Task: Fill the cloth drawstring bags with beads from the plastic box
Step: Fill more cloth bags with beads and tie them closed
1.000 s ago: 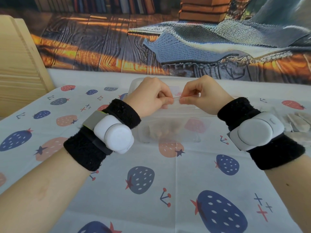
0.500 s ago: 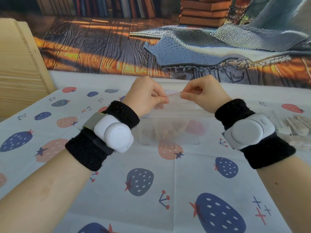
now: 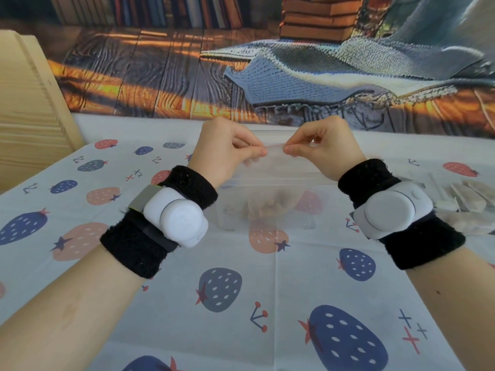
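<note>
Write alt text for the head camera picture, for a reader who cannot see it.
Two hands, left hand and right hand, pinch the top edge of a clear bag above a plastic box on a strawberry-print tablecloth. Cloth bags lie at right.

Hands: 2, left hand point(image 3: 223, 148) and right hand point(image 3: 324, 145), fingertips facing, both pinching 1 clear plastic bag point(image 3: 273, 167).
Wristbands: 2, black point(image 3: 187, 188).
White wrist devices: 2 point(image 3: 176, 219).
Cloth bags point(image 3: 466, 199): several beyond the right fingers, number unclear.
Tablecloth point(image 3: 267, 290): 1.
</note>
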